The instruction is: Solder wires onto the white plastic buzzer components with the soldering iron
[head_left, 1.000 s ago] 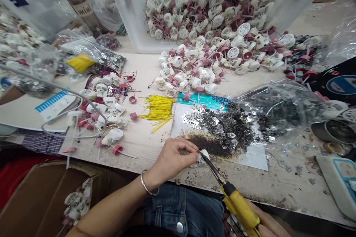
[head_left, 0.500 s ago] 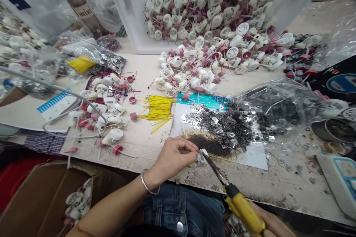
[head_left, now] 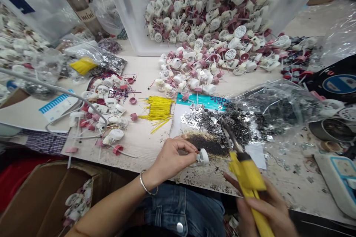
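Pinched between thumb and fingers, a small white plastic piece with a round end [head_left: 203, 156] is in my left hand [head_left: 175, 155], just above the table's front edge. My right hand [head_left: 267, 207], a little blurred, is closed around the yellow handle of a soldering iron [head_left: 249, 177]. The iron's metal tip reaches over a heap of small shiny metal pieces [head_left: 236, 122], apart from the white piece; whether it touches the heap I cannot tell. Dark grains [head_left: 208, 144] lie on a white sheet between the heap and my left hand.
Yellow wires [head_left: 159, 108] lie in a bundle left of the sheet. A plastic bin [head_left: 133, 40] holding many white and pink parts stands behind. A grey cable [head_left: 91, 107] loops at left. A metal cup [head_left: 330, 130] and a cardboard box [head_left: 36, 192] flank the workspace.
My right hand has moved the soldering iron up and away from the white piece, its tip now over the metal heap. My left hand stays nearly in place with the piece.
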Demonstrator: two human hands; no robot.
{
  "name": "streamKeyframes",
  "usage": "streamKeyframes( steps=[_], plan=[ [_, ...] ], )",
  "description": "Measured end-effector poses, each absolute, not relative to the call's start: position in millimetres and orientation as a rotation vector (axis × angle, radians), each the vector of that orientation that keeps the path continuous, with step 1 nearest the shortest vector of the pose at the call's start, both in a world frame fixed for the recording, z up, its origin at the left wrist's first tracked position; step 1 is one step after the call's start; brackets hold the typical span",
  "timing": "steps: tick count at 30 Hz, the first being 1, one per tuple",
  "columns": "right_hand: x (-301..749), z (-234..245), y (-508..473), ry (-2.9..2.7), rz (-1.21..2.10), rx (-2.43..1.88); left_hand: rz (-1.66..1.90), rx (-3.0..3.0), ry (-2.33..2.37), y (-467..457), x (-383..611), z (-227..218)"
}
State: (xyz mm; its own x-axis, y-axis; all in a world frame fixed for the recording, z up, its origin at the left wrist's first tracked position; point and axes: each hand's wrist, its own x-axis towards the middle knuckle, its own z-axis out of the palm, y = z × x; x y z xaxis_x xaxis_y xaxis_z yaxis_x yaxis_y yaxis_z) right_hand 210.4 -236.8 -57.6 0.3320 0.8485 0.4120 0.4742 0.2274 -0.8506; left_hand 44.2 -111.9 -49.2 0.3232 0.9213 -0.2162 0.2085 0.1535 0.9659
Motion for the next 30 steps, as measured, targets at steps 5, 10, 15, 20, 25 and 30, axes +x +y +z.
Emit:
streamKeyframes(
  steps=[5,10,15,20,25,30],
  plan=[
    [190.1,-72.1,-172.4,-1.283,0.389,-1.382,0.768,1.528,1.130,-116.9,43.8,-44.3],
    [187.1,-78.4,-158.6,-1.267,0.477,-1.469,0.780,1.627,1.109,-118.1,42.6,-45.7],
    [187.2,-76.1,-167.6,-1.146,0.568,-1.434,0.637,1.814,1.205,-120.0,28.4,-37.5],
    [192.3,-75.2,-173.0,-0.955,0.513,-1.391,0.477,2.156,1.243,-125.0,21.9,-32.8],
    [196.0,-69.2,-172.0,-1.057,0.285,-1.456,0.248,2.339,1.020,-128.3,35.3,-44.8],
    [193.1,-66.8,-169.2,-1.138,0.205,-1.415,0.485,2.113,1.096,-131.1,3.8,-22.9]
  ],
)
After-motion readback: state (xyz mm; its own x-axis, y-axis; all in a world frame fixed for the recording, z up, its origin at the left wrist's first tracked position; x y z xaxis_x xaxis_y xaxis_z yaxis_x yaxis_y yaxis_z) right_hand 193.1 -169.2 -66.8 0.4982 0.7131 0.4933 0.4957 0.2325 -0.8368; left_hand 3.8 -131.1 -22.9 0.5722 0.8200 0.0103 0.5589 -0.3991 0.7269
